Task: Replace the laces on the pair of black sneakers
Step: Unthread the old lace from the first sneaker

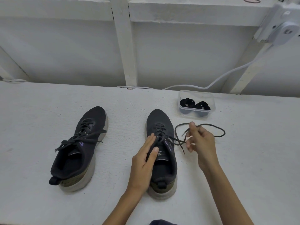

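We log a rough white table (243, 168), a white panelled wall (65, 54) and a white cable (227, 73). Two black sneakers lie apart: the far one (90, 117) is laced, and our left hand (144, 161) rests flat-fingered on the near one (159, 117). Our right hand (203, 143) pinches its loose lace (219, 129). Coiled laces (187, 102) sit in a clear tub (212, 101).

Matt knit-cloth sneakers (162, 143), clear glossy plastic box (197, 109), rough white-painted table (243, 159).
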The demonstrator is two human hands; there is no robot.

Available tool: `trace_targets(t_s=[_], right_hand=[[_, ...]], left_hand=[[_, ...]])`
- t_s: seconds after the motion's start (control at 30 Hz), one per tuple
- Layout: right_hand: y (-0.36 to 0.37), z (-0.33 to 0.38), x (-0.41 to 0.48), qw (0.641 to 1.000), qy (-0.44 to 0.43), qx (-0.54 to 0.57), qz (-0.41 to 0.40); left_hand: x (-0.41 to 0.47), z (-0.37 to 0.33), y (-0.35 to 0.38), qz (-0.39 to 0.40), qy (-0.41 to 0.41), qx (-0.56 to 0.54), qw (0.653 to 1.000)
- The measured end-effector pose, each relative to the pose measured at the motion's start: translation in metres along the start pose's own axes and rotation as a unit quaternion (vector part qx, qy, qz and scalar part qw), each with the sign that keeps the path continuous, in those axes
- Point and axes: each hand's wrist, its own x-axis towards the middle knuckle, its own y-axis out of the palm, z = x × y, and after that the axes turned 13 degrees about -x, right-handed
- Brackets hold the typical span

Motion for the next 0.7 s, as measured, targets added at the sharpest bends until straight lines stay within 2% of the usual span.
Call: trace_targets(t_s=[0.07,0.13,0.27,0.33,0.53,0.7], right_hand=[[0.002,0.0,-0.008,0.995,0.01,-0.071,0.066],[0.009,-0.003,-0.022,0.991,0.004,-0.09,0.1],[0.028,-0.017,-0.043,0.992,-0.078,-0.084,0.045],[0.037,-0.021,-0.047,0.992,-0.091,-0.078,0.043],[0.049,-0.024,-0.049,0.991,-0.055,-0.061,0.107],[0.047,-0.025,-0.048,0.988,-0.055,-0.06,0.129]], left_hand=[[0.0,-0.002,0.0,0.0,-0.001,-0.003,1.0],[0.001,-0.005,-0.002,-0.005,-0.005,-0.021,1.0],[0.014,-0.012,-0.012,-0.014,-0.021,-0.041,0.999],[0.024,-0.013,-0.018,0.002,-0.014,-0.013,1.0],[0.045,-0.019,-0.026,0.057,-0.017,0.07,0.996],[0.051,-0.017,-0.02,0.074,0.052,0.213,0.973]])
